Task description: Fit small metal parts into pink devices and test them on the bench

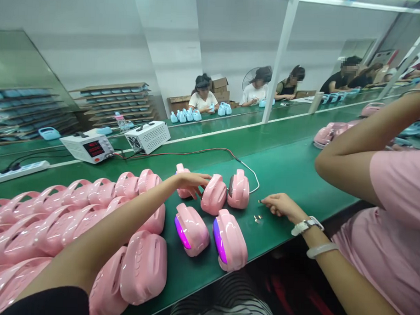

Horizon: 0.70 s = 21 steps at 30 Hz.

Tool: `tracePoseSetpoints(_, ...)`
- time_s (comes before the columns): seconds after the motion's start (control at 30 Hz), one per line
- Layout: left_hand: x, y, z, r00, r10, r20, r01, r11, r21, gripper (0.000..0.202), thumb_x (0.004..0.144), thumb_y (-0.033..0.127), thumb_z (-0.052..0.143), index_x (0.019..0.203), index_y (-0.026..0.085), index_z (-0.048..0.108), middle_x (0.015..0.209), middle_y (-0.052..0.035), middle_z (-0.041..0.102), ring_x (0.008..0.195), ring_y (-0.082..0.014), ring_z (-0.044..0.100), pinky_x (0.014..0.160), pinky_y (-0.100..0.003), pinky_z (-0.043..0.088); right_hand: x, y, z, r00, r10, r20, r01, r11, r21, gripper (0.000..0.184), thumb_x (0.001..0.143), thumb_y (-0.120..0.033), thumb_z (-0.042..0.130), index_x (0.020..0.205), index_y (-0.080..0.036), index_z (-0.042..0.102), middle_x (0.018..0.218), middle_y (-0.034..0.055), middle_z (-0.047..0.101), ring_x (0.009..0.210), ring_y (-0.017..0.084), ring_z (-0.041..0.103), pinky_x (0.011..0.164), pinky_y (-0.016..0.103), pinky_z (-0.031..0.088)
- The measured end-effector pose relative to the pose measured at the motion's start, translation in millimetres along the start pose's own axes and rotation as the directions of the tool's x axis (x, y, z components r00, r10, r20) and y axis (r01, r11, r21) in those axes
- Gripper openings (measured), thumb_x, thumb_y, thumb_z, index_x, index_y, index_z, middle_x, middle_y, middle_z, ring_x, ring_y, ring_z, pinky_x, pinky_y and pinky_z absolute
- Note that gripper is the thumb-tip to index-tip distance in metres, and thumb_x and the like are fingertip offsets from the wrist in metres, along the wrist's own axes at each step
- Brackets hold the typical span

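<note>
My left hand [191,180] reaches across the green belt [292,178], its fingers curled over a small pink handled device [182,170] beside another pink device [213,195]. A third device [238,189] stands next to it, with a white cable running from it. Two more pink devices [192,230] [230,241] lie nearer me and glow purple on their faces. My right hand [280,206], with a white watch on the wrist, rests on the belt. Its fingertips are pinched on a tiny metal piece. Two similar small metal pieces [258,219] lie loose beside it.
Several pink devices [56,221] are heaped at the left. A power supply [88,147], a white box [148,136] and a power strip [18,170] stand behind. A co-worker in a pink shirt [394,214] sits close on my right, elbow [325,164] over the belt. Other people work at the far belt.
</note>
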State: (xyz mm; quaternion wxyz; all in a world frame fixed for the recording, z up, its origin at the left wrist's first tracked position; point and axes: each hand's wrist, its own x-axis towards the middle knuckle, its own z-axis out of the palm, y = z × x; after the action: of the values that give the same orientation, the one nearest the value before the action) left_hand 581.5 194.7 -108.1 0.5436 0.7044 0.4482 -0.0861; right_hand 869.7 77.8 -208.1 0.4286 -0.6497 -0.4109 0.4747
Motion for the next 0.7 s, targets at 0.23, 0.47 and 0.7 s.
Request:
tracePoseSetpoints(0.23, 7.2, -11.0, 14.3, 0.999, 0.017, 0.033, -0.009, 0.972, -0.234, 0.063, 0.064, 0.028, 0.068, 0.122, 0.023, 0.043, 0.095, -0.006, 0.061, 0.08, -0.0232, 0.062, 0.061, -0.031, 0.052, -22.4, -23.4, 18.6, 0.953, -0.261, -0.157, 0.244, 0.963, -0.116, 0.032, 0.059, -0.046, 0.07, 0.055, -0.017, 0.057, 0.046, -0.002, 0.049, 0.042, 0.008, 0.039, 0.04, 0.022, 0.03)
tracePoseSetpoints(0.47, 4.3, -22.2, 36.9, 0.991, -0.023, -0.129, -0.029, 0.922, -0.386, 0.054, 0.064, 0.027, 0.062, 0.115, 0.025, 0.043, 0.072, 0.0036, 0.055, 0.06, -0.017, 0.058, 0.058, -0.031, 0.051, -40.2, -76.3, 70.8, 0.779, -0.624, -0.061, 0.623, 0.781, -0.026, 0.02, 0.076, -0.038, 0.06, 0.081, -0.019, 0.063, 0.086, 0.0061, 0.065, 0.084, 0.02, 0.06, 0.074, 0.031, 0.048)
tracePoseSetpoints(0.7, -30.9, -5.8, 20.8, 0.923, 0.162, -0.35, -0.3, 0.872, -0.387, 0.073, 0.067, 0.031, 0.059, 0.131, 0.028, 0.024, 0.087, -0.002, 0.059, 0.066, -0.0182, 0.061, 0.057, -0.032, 0.054, -26.1, -92.8, 99.9, 0.805, -0.593, 0.022, 0.566, 0.779, 0.27, 0.055, 0.072, -0.034, 0.067, 0.123, -0.026, 0.047, 0.138, 0.0061, 0.045, 0.132, 0.021, 0.036, 0.112, 0.039, 0.026)
